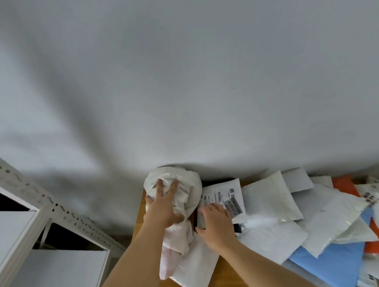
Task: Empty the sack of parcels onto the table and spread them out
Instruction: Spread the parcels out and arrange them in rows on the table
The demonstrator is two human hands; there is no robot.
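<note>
Fingers (162, 188) of the left hand (163, 208) spread flat on the crumpled white sack (182, 187) at lower centre; right hand (214, 225) fingers curl gripping a labelled parcel (224, 196) on the desk (226, 273).

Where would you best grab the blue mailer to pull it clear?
Grip the blue mailer at its bare near edge, coming from the person's side. It lies flat with white parcels overlapping its far part, so only the near part is free; probably slide it out.

One grey sticker carries the only readable print.
The grey sticker (232, 205) on a white parcel (225, 191) seems to end in "2610"; the barcode labels beside it are too blurred.
</note>
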